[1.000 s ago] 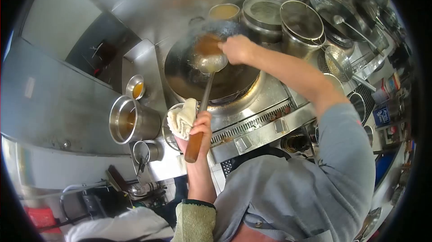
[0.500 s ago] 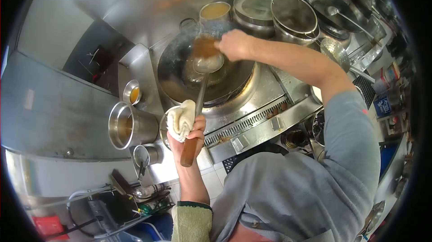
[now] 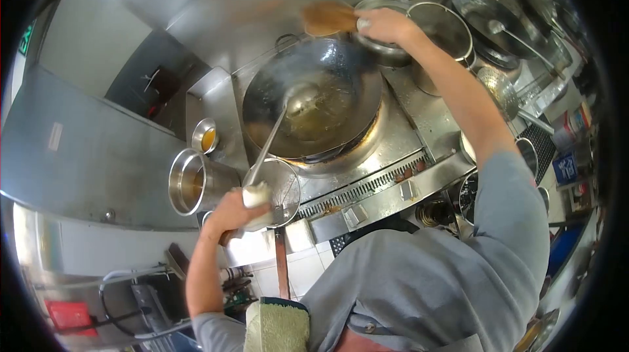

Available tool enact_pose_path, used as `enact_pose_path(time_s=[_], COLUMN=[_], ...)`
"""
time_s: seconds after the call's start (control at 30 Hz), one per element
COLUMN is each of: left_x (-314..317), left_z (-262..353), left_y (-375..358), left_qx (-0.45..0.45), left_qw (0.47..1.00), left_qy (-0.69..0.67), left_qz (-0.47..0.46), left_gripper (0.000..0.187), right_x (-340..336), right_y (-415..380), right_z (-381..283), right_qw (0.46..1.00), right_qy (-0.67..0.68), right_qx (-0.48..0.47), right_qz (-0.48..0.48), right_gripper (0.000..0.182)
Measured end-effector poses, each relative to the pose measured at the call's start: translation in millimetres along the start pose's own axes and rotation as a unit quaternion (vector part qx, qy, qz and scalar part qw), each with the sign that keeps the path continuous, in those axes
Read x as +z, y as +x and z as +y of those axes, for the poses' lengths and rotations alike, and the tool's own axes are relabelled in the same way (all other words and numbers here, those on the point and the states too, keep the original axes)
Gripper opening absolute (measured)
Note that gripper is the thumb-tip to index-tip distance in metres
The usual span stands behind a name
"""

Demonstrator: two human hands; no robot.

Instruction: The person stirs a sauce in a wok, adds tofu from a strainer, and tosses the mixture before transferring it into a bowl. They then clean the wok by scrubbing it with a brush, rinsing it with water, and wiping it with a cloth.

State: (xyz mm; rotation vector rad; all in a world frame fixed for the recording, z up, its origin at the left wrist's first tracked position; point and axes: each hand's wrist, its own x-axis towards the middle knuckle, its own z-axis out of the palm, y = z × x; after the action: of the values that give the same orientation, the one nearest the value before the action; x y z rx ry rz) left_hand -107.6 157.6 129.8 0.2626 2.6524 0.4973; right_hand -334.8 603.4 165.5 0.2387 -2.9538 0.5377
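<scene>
My left hand (image 3: 229, 211) is closed around the ladle's handle, together with a folded white cloth (image 3: 257, 204). The ladle (image 3: 265, 149) slants up and right, its bowl lying in the big dark wok (image 3: 262, 80). Shallow clear liquid (image 3: 327, 116) sits in the wok's bottom. Above the wok's far rim, my right hand (image 3: 386, 26) grips the narrow end of a brown wok brush (image 3: 326, 18). Motion blurs that brush. A round mesh strainer (image 3: 288, 185) with a wooden handle lies below the wok, beside my left hand.
Left of the wok stand a tall steel pot (image 3: 196, 185) and a small bowl of orange liquid (image 3: 208, 136). At the back right are a lidded pot (image 3: 386, 5), a rimmed sieve (image 3: 442, 28) and another wok (image 3: 478, 5). Stove knobs (image 3: 356, 214) line the front edge.
My right hand has lifted the brush from over the wok to beyond its far rim. My left hand has shifted left, swinging the ladle's handle leftward and uncovering the strainer. The view has shifted slightly.
</scene>
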Motion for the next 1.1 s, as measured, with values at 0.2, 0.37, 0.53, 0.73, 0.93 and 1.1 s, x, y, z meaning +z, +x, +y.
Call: enact_pose_path(time_s=[0.2, 0.37, 0.53, 0.73, 0.93, 1.1], left_x=[9.5, 61.0, 142.9, 143.1, 140.4, 153.6], left_z=[-56.6, -98.4, -104.2, -98.8, -79.1, -89.5], left_y=[-1.1, -11.9, 4.7, 4.1, 11.3, 10.3], left_qx=[0.006, -0.038, -0.049, -0.06, -0.046, -0.054], left_qw=[0.913, 0.901, 0.925, 0.927, 0.925, 0.939], left_qy=[0.396, 0.4, 0.247, 0.188, 0.172, 0.153], left_qz=[0.097, 0.166, 0.284, 0.321, 0.337, 0.303], left_gripper=[0.026, 0.022, 0.031, 0.037, 0.041, 0.037], right_x=[103.9, 106.7, 67.3, -40.0, -4.5, -44.8], right_y=[-25.7, 4.2, -55.2, -69.9, -101.4, -98.4], right_z=[-30.0, 1.0, -10.7, -19.4, -45.0, -16.3], right_qw=[0.913, 0.89, 0.903, 0.964, 0.976, 0.944], right_qy=[0.36, 0.355, 0.298, 0.24, 0.168, 0.323], right_qx=[0.055, 0.128, 0.008, -0.02, -0.054, -0.053], right_qz=[-0.186, -0.256, -0.311, -0.112, -0.13, -0.029], right_gripper=[0.064, 0.07, 0.073, 0.072, 0.072, 0.077])
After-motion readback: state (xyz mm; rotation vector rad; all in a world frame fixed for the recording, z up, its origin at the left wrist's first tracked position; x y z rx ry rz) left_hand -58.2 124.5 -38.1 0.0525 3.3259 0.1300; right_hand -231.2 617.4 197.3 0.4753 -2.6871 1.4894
